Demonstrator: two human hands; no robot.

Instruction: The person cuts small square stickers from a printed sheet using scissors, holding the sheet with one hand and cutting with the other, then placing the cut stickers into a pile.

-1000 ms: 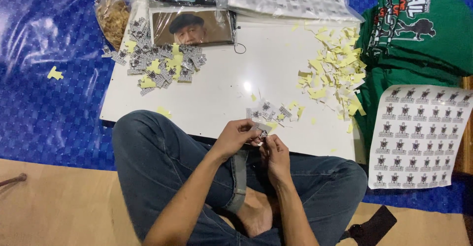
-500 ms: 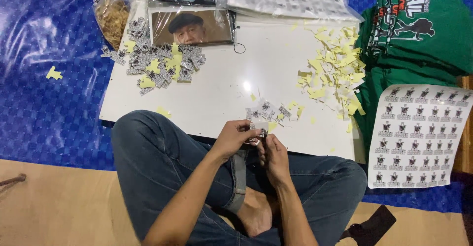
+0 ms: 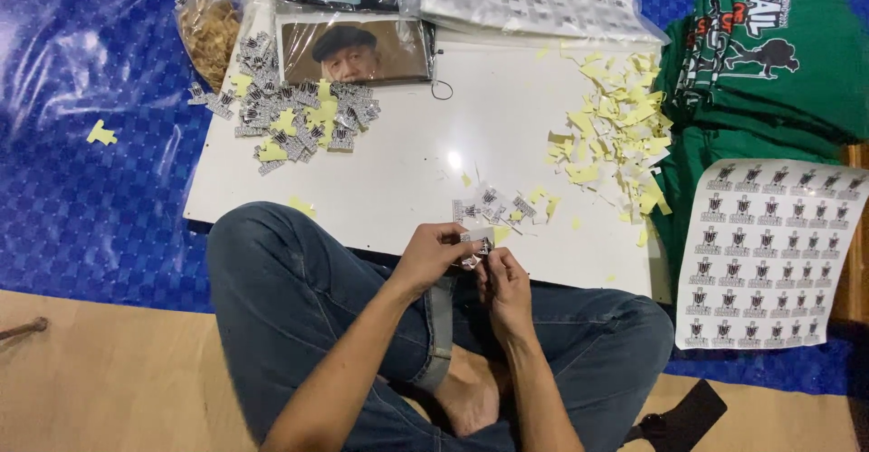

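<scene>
The person sits cross-legged in blue jeans (image 3: 299,298), a bare foot (image 3: 471,398) tucked between the knees. Above the lap both hands meet on one small sticker piece (image 3: 477,238): the left hand (image 3: 433,255) pinches it in a closed finger grip, and the right hand (image 3: 505,285) closes its fingertips on the piece's lower edge, at the near edge of the white board (image 3: 398,171). Just beyond the hands lies a small cluster of cut stickers (image 3: 493,206) on the board. Farther right is a heap of yellow backing scraps (image 3: 615,135); farther left, a pile of cut stickers (image 3: 290,117) mixed with yellow bits. A printed sticker sheet (image 3: 769,253) lies at the right, partly over folded green shirts (image 3: 769,63). At the far edge are a portrait photo (image 3: 353,51) and a clear bag (image 3: 208,27).
</scene>
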